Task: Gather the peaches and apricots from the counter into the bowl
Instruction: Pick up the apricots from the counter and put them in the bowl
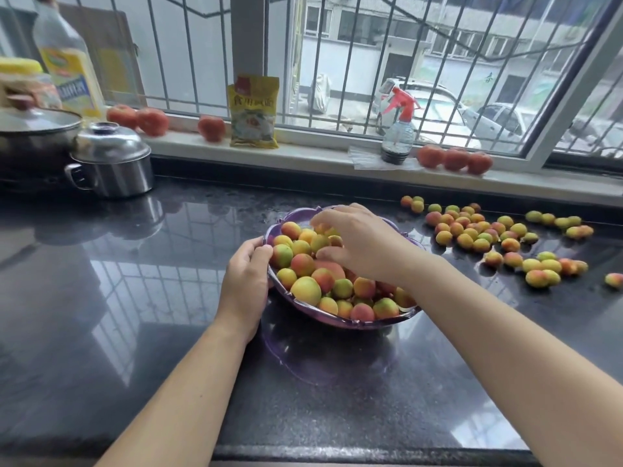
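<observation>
A purple scalloped bowl [371, 323] stands mid-counter, heaped with yellow-orange apricots [305, 290] and a larger pink peach [332, 266]. My left hand [247, 281] grips the bowl's left rim, thumb on the edge. My right hand [364, 244] hovers over the back of the heap, its bent fingers and thumb curled round a few apricots [320, 242]. Several loose apricots [472, 230] lie scattered on the dark counter to the right of the bowl, with one stray apricot [613, 280] at the far right edge.
Red peaches sit on the window sill, at its left [153, 121] and right [455, 159]. A yellow packet [254, 112] and a spray bottle [397, 136] also stand there. A steel lidded pot [113, 160], a pan [37, 136] and an oil bottle [67, 59] occupy the back left.
</observation>
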